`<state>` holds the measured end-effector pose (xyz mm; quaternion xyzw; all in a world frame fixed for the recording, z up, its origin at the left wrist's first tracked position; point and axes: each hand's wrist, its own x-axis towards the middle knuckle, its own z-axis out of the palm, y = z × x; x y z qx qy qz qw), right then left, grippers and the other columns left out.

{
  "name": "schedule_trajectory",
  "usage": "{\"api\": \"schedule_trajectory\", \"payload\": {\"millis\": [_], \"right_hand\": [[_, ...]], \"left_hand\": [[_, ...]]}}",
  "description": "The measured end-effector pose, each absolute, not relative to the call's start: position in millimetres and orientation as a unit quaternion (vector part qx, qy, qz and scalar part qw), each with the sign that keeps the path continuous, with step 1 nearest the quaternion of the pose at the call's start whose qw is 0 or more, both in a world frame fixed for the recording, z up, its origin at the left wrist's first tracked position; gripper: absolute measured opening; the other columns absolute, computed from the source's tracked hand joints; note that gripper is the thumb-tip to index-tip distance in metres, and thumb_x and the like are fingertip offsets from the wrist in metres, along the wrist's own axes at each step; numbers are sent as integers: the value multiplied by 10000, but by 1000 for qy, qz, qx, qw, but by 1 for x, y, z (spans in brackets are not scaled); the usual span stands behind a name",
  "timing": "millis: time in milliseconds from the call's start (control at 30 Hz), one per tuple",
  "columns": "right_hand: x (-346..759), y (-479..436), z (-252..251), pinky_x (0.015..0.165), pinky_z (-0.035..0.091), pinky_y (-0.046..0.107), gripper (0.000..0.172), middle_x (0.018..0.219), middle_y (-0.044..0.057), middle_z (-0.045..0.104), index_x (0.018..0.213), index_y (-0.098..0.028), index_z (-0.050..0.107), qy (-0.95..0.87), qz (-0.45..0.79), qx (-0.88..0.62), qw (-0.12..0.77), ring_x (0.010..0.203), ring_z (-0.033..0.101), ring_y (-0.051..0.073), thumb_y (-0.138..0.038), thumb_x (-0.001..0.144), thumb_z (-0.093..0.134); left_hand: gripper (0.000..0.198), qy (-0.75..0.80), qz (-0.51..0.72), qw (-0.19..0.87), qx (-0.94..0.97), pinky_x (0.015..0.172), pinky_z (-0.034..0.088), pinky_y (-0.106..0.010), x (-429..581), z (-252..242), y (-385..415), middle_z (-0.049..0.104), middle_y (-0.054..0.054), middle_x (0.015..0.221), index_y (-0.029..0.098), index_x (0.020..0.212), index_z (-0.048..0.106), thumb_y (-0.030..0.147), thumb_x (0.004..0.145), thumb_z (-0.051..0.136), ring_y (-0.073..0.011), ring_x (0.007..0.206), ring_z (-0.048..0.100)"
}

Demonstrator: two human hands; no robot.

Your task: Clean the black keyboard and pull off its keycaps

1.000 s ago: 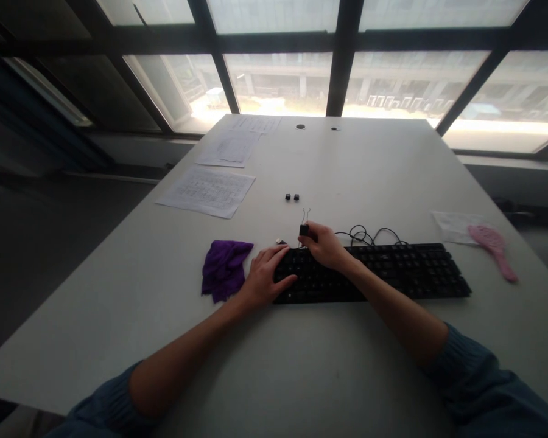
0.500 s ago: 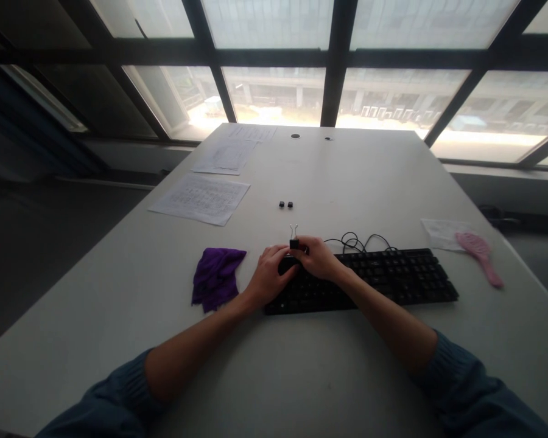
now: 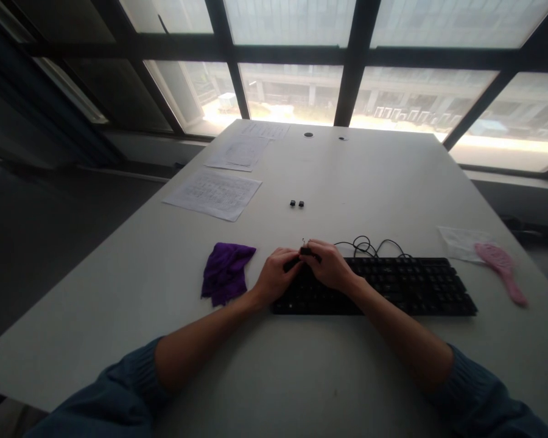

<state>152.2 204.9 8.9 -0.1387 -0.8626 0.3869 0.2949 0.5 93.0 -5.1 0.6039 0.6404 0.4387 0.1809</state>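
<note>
My right hand [image 3: 331,266] is closed with its fingertips on a small black binder clip [image 3: 305,250]. The clip's thin silver wire handles point up and are partly covered by fingers. It sits at the back edge of a black keyboard [image 3: 406,283], near the left end. My left hand [image 3: 276,275] is closed around the keyboard's back left corner, fingers at the rear edge and thumb over the top. Its fingertips lie right beside the clip. How far the clip's jaws are apart is hidden.
Two small black pieces [image 3: 296,204], possibly keycaps, lie beyond the hands. A purple cloth [image 3: 226,274] is at the left, with printed papers [image 3: 214,193] farther back. A looped cable [image 3: 365,245] lies behind the keyboard. A pink hairbrush [image 3: 502,271] rests partly on a clear bag [image 3: 459,242] at right.
The binder clip has come down against the keyboard's back edge, and less of its wire handles shows between the fingers. The whole view has shifted slightly.
</note>
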Motion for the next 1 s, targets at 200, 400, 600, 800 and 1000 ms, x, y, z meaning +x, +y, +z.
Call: {"api": "schedule_trajectory", "payload": {"millis": [200,400,600,800,1000], "right_hand": [[153,205,10,683,433,276,161,790,29,619,785,-199,601,-851,409,-142,298,714,551,161,-210,942,567],[155,206,7,728,478,304,133,828,53,679,815,-199,653,-841,420,-152,306,757,602,185,-239,927,592],[153,208,7,654,491,283,117,710,18,656,845,-184,666,-765,475,-234,366,632,605,156,-266,903,605],[153,210,5,633,492,267,126,689,12,655,852,-177,673,-753,509,-228,350,620,608,147,-288,888,627],[153,209,6,653,507,280,123,752,36,686,834,-179,680,-763,514,-209,332,678,629,167,-291,874,649]], "left_hand": [[162,640,424,183,614,955,490,-387,1,-3,94,728,-30,1082,252,1055,728,264,926,631,-222,1035,627],[164,653,410,181,610,954,492,-412,3,-2,96,734,-30,1066,258,1042,733,285,932,614,-231,1025,624],[180,674,390,170,604,953,494,-421,4,-2,96,727,-37,1035,239,1071,709,294,909,653,-244,1016,615],[368,680,410,178,581,982,495,-406,5,-6,94,706,-45,1166,245,1266,625,258,901,669,-235,1089,622],[283,673,410,124,603,974,473,-444,6,-1,91,722,-48,1078,244,1141,674,303,868,723,-256,1058,622]]}}
